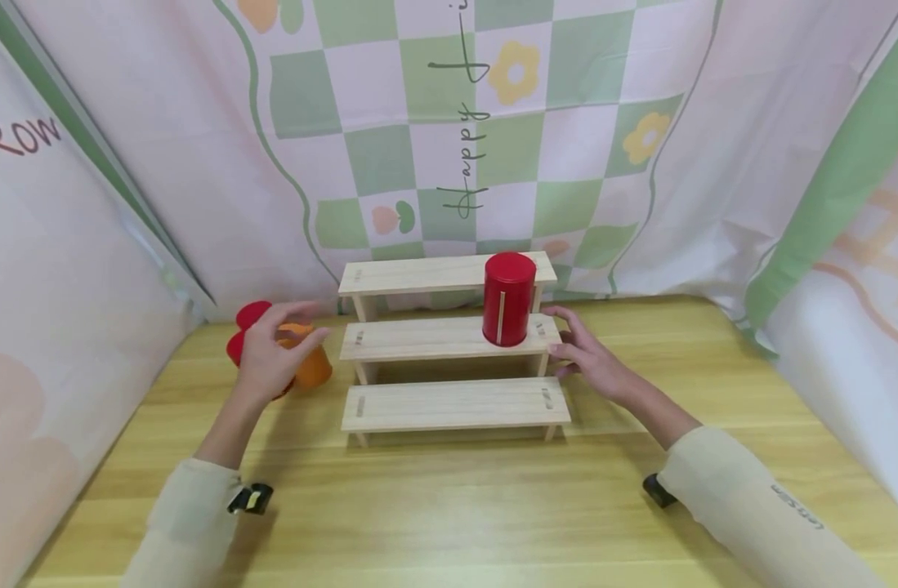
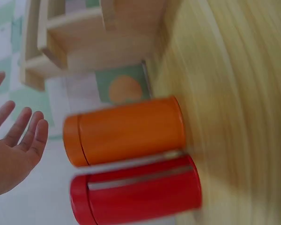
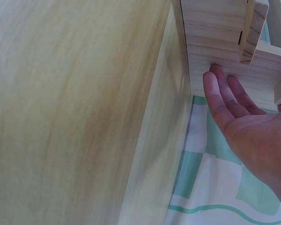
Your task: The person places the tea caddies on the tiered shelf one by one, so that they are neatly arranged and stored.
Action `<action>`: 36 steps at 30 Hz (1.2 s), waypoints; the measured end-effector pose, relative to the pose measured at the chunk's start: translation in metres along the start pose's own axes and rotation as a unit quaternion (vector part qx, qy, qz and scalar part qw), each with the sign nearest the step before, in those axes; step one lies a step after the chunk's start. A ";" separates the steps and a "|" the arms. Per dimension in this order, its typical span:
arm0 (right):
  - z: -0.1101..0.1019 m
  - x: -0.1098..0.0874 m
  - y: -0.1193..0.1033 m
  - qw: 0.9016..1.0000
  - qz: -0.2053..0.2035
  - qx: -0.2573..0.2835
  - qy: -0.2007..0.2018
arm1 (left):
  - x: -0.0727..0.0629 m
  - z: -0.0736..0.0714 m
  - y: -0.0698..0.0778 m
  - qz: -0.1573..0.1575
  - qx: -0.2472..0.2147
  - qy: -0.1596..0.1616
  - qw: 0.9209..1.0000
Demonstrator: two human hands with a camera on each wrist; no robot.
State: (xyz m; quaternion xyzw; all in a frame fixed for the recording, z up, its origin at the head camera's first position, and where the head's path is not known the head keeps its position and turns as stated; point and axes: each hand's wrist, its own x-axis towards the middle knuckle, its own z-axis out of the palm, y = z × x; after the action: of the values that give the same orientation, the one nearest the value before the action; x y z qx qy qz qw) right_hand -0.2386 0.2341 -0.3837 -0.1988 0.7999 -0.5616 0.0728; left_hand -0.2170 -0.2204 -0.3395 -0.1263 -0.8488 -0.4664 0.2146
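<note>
A red cylindrical can (image 1: 509, 300) stands upright at the right end of the middle tier of a three-tier wooden shelf (image 1: 412, 339). My left hand (image 1: 270, 347) is over a cluster of red and orange cans at the shelf's left, its fingers spread and holding nothing. In the left wrist view, an orange can (image 2: 126, 131) and a red can (image 2: 140, 192) stand side by side, apart from that hand. My right hand (image 1: 591, 359) is at the shelf's right end. Its extended fingers (image 3: 220, 98) reach the wooden side panel in the right wrist view.
The shelf and cans stand on a wood-grain table (image 1: 449, 506). Behind hangs a checked cloth (image 1: 390, 155) close to the shelf's back. White cloth walls (image 1: 73, 269) close in the left and right sides.
</note>
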 end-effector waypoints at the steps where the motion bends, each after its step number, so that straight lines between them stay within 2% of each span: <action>1: 0.000 0.000 0.000 1.000 0.000 0.001 0.000 | -0.001 -0.003 -0.003 0.000 0.004 0.006 1.000; 7: 0.000 0.001 0.001 1.000 -0.001 0.002 0.002 | -0.007 -0.021 -0.017 -0.011 0.026 0.034 0.999; 11: -0.001 0.003 0.003 1.000 0.001 0.000 0.003 | -0.011 -0.032 -0.024 -0.029 0.033 0.060 0.997; 15: 0.000 0.003 0.004 1.000 0.002 -0.001 0.002 | -0.015 -0.039 -0.029 -0.052 0.054 0.079 0.994; 20: -0.001 0.002 0.003 1.000 0.004 -0.001 0.002 | -0.016 -0.047 -0.038 -0.065 0.058 0.106 0.991; 24: -0.001 0.002 0.004 1.000 0.003 -0.002 0.002 | -0.017 -0.052 -0.045 -0.085 0.077 0.093 0.989; 28: -0.001 0.002 0.004 1.000 0.001 -0.003 0.000 | -0.020 -0.056 -0.052 -0.105 0.086 0.057 0.989; 32: -0.001 0.002 0.003 1.000 0.003 -0.005 0.001 | -0.022 -0.058 -0.060 -0.108 0.088 0.034 0.990; 36: -0.001 0.002 0.003 1.000 0.003 -0.003 0.001 | -0.022 -0.058 -0.066 -0.104 0.071 0.032 0.991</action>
State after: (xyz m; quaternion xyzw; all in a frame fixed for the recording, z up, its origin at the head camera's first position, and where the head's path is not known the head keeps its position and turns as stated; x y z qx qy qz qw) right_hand -0.2412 0.2353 -0.3863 -0.1960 0.8024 -0.5589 0.0734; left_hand -0.2111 -0.3048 -0.3712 -0.0064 -0.8809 -0.4286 0.2007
